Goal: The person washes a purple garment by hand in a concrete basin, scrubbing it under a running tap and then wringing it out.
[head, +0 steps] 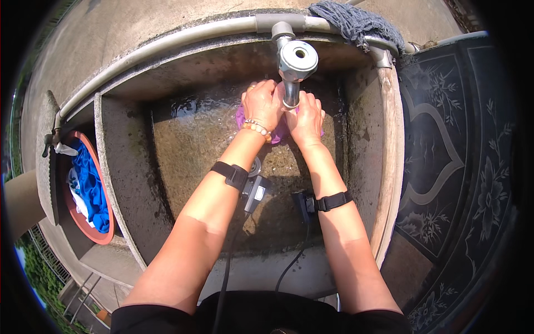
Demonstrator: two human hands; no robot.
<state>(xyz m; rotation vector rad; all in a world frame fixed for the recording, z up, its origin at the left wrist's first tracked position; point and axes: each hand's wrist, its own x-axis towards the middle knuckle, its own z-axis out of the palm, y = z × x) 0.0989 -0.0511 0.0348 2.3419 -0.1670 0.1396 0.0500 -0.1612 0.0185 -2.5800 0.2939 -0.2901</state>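
Both hands are low in a concrete wash basin [123, 167], side by side on a purple cloth [278, 132]. My left hand [262, 104], with a ring and beaded bracelets, is curled over the cloth's left part. Fingers bent, my right hand [306, 119] grips its right part. A metal faucet [298, 60] stands over them, its spout end between the two hands and hiding part of them. Water wets the basin floor around the cloth. Each forearm bears a black strap with a small wired device.
A plastic pipe [179, 39] runs along the back rim. A gray mesh cloth [358, 25] hangs at the back right corner. To the left, an orange-red tub [101, 239] holds blue and white cloths [92, 188] beside a second tap [52, 140]. Dark floral panels [442, 146] lie at right.
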